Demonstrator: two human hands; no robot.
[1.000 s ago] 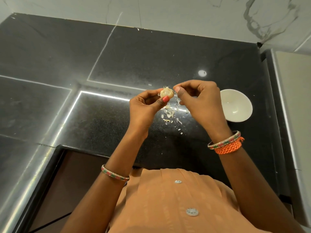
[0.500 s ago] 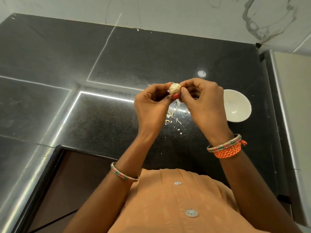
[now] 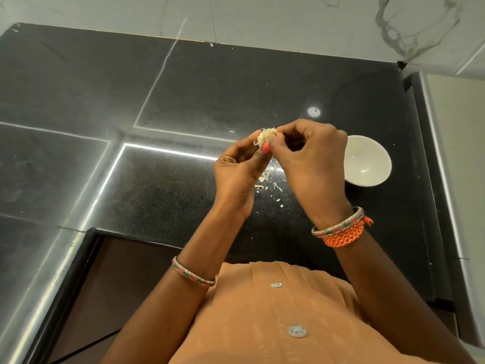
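Note:
A small pale garlic bulb point(image 3: 266, 136) with papery skin is held above the black counter. My left hand point(image 3: 237, 174) grips it from below, the thumb with a red nail pressed on its front. My right hand point(image 3: 312, 164) pinches the bulb's right side with curled fingertips. Loose bits of garlic peel point(image 3: 267, 179) lie on the counter under my hands. A white bowl point(image 3: 367, 161) stands to the right of my right hand, with nothing visible in it.
The black granite counter point(image 3: 210, 88) runs back to a white marble wall point(image 3: 262, 17). Its front edge drops to a dark recess point(image 3: 118, 285) at the lower left. A pale appliance or ledge point(image 3: 456, 153) borders the counter on the right.
Both hands have closed together on the bulb and shifted slightly right; a second ago the right fingertips were just beside it. The bulb has turned a little in the left hand.

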